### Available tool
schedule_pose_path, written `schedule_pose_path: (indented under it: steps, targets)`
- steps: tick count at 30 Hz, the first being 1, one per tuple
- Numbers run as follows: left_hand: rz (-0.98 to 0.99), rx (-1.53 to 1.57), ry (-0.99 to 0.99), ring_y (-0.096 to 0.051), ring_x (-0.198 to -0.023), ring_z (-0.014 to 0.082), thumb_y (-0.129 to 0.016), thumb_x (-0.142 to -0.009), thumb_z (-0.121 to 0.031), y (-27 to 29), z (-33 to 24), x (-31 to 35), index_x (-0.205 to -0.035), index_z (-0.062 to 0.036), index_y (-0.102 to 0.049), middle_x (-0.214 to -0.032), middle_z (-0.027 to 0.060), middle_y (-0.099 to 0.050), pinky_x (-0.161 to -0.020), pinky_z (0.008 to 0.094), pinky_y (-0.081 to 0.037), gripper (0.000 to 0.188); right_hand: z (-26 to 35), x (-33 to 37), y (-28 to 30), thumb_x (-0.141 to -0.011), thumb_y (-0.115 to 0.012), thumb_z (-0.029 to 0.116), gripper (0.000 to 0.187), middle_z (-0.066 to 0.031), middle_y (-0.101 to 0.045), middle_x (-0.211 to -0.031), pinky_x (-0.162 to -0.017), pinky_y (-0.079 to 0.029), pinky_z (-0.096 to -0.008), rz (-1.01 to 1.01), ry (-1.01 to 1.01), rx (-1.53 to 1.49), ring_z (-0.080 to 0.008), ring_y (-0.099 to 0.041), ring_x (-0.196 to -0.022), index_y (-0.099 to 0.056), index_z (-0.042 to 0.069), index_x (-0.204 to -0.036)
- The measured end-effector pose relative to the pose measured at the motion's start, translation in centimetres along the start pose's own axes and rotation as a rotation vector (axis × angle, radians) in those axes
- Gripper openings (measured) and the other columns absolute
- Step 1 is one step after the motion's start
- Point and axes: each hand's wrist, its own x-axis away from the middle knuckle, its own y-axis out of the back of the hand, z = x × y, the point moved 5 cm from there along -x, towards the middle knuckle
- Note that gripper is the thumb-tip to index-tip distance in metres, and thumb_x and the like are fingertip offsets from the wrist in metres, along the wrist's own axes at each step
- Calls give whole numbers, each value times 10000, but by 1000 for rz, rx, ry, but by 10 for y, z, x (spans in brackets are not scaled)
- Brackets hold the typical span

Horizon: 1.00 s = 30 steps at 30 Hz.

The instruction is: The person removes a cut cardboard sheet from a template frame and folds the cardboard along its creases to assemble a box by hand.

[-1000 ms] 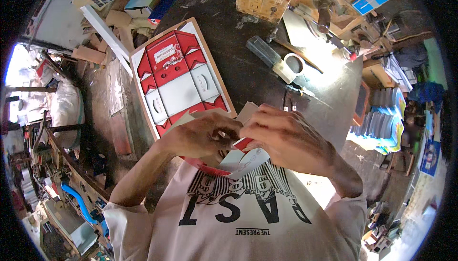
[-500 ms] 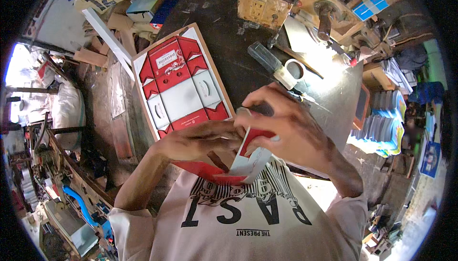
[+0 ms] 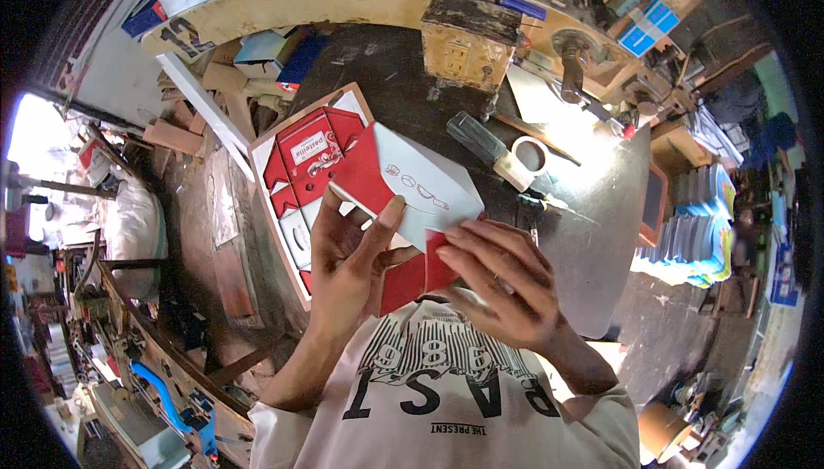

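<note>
Between my two hands is a small red and white folded carton [image 3: 421,179], with line drawings on its white panel. My left hand [image 3: 356,250] grips its left side, thumb on the red face and fingers curled behind. The right hand [image 3: 502,284] pinches a red flap at the carton's lower right corner. Some fingertips are hidden behind the panels. Beyond my left hand lies a flat printed sheet [image 3: 307,153] with a red and white box layout and a brown border; the carton and my left hand cover part of it.
On the dark worktable [image 3: 369,70] are a clear plastic container [image 3: 475,136], a roll of tape [image 3: 530,155] and a thin stick [image 3: 554,146]. A worn wooden box [image 3: 468,44] stands at the back. Stacked bright-edged sheets [image 3: 687,220] are at the right. A long white strip [image 3: 206,113] lies at the left.
The carton has come up and away from my shirt, its white panel now facing up over the sheet. My left hand has turned to hold its side; the right hand has moved lower.
</note>
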Motion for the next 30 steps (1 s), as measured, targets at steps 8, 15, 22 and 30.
schedule_pose_path:
  steps: [8,15,22,30]
  targets:
    - [171,-137,-291,-620,-1170,252,-654,-820,189,0,-8,9,-1374,28,-374,-1272,190,-582,-967,352,-546,641,2,-15,17,-629,-778,-48,447,-134,-721,-1091,-771,-594,-373,-24,105,23,-273,-674,-1004,-741,0,-1072]
    - [164,-222,-308,-603,-1167,220,-597,-855,189,-2,14,28,-1348,30,-421,-1266,166,-585,-949,344,-542,547,7,-15,10,-645,-783,-25,394,-152,-693,-1115,-761,-588,-362,-23,110,146,-268,-644,-1025,-753,0,-1038]
    - [148,-243,-368,-608,-1162,242,-609,-859,170,-2,15,23,-1324,53,-427,-1230,176,-599,-901,352,-568,513,-9,-17,11,-690,-803,37,497,-155,-650,-1166,-824,-570,-375,16,67,-132,-298,-627,-998,-701,8,-1175]
    - [217,-299,-437,-648,-1096,242,-611,-857,171,1,10,21,-1314,61,-440,-1217,191,-607,-869,343,-581,500,-2,-14,6,-719,-784,22,405,-120,-621,-1104,-797,-556,-352,57,14,-119,-262,-612,-986,-696,-6,-1114]
